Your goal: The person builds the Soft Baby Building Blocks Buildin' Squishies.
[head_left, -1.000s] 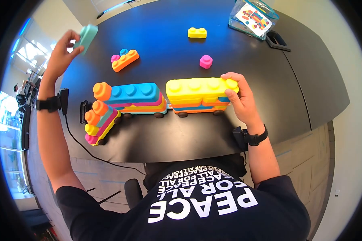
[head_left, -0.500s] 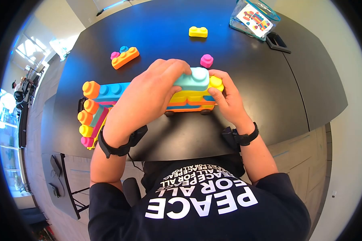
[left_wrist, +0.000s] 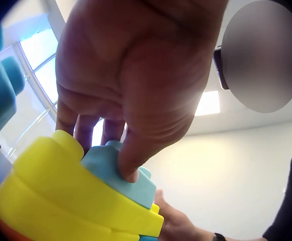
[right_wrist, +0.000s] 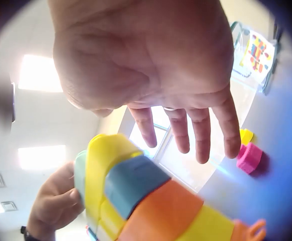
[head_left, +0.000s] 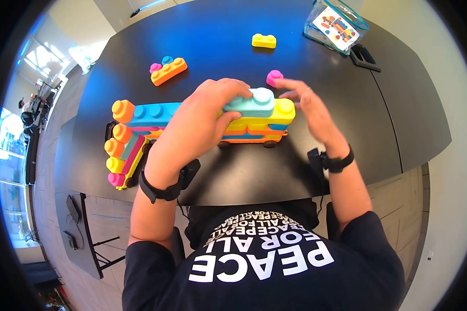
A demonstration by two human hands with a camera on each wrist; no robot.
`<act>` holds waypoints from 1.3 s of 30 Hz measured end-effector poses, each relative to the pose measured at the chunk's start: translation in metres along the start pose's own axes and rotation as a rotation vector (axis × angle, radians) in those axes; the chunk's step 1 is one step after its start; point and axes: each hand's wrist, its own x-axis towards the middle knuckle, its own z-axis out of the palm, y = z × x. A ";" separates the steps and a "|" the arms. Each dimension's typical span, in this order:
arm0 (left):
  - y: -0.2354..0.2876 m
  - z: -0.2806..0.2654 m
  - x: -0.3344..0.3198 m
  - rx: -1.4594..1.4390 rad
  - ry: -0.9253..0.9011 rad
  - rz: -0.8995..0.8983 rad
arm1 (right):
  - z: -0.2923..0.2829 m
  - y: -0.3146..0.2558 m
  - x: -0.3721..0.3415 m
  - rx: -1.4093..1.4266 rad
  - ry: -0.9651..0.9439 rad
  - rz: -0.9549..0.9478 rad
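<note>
The left hand (head_left: 194, 122) pinches a pale teal block (head_left: 259, 102) that sits on top of the yellow layer of a wheeled car of stacked blocks (head_left: 285, 110). In the left wrist view the thumb and fingers of the left hand (left_wrist: 141, 75) straddle the teal block (left_wrist: 121, 173). The right hand (head_left: 319, 116) is off the car, just right of its end, fingers extended. In the right wrist view the right hand (right_wrist: 151, 60) has its fingers spread above the car's end (right_wrist: 136, 186), holding nothing.
A blue-topped car (head_left: 150, 115) and an angled front part (head_left: 129, 155) stand at the left. Farther back lie an orange block (head_left: 169, 71) beside small pink and blue ones, a yellow block (head_left: 264, 41), a pink block (head_left: 274, 78) and a clear bag (head_left: 337, 26).
The left hand has come from the far left with the teal block, now on the yellow layer. The right hand has let go of the car's end and moved right.
</note>
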 end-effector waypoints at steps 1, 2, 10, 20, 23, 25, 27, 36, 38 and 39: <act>0.003 0.002 -0.001 0.007 0.007 -0.016 | -0.011 0.006 0.011 -0.152 -0.003 0.006; 0.004 0.004 -0.001 0.005 0.023 -0.008 | -0.022 0.015 0.024 -0.305 -0.006 0.013; 0.003 0.019 0.000 -0.107 0.110 -0.050 | -0.054 0.091 0.094 -0.769 -0.358 0.088; -0.006 0.020 0.001 -0.111 0.114 -0.040 | -0.062 0.039 0.089 -0.393 0.034 0.016; -0.006 0.020 0.002 -0.121 0.107 -0.036 | -0.053 -0.039 0.056 -0.114 -0.033 -0.094; -0.009 0.020 0.003 -0.126 0.098 -0.029 | -0.040 -0.069 0.035 -0.088 -0.127 -0.157; -0.008 0.022 0.004 -0.134 0.096 -0.022 | -0.023 -0.078 0.023 -0.347 -0.154 -0.220; -0.009 0.027 0.004 -0.140 0.111 -0.005 | -0.001 -0.060 0.006 -0.407 -0.071 -0.355; -0.009 0.028 0.006 -0.135 0.110 -0.002 | 0.002 -0.046 0.002 -0.317 -0.049 -0.326; -0.009 0.028 0.006 -0.132 0.109 0.001 | 0.007 -0.040 -0.001 -0.238 -0.026 -0.301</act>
